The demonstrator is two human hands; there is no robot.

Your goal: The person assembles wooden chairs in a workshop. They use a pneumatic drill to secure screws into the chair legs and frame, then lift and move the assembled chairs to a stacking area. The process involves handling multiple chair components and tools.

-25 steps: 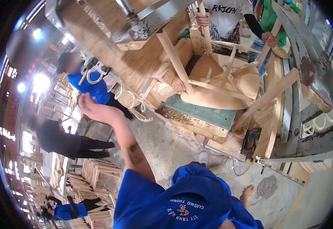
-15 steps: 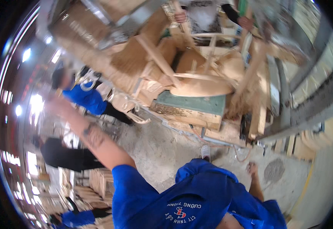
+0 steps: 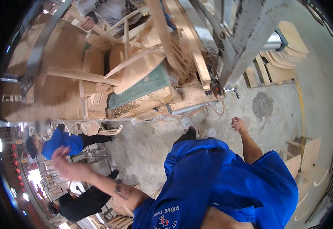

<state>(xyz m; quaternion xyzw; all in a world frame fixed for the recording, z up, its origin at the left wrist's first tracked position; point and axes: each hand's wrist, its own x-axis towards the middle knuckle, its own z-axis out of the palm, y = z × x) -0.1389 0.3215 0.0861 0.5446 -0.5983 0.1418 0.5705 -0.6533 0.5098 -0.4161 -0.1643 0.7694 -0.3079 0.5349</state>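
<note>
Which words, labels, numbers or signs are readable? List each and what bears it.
I don't copy wording.
White lettering with a red emblem, on the wearer's blue cloth shirt: readable.
Dark lettering, on a co-worker's pale cloth shirt: unclear, at the top edge.
Smaller background marks: too small or blurred.

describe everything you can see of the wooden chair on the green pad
The chair is pale, smooth-looking wood, apparently unpainted. It lies upside down, the underside of its broad, curved-edged seat showing, legs splayed upward and joined by thin rails. The seat rests on a green pad ahead of the person. A co-worker's hand appears to hold one far leg; another leg runs off the picture's top edge.
</note>
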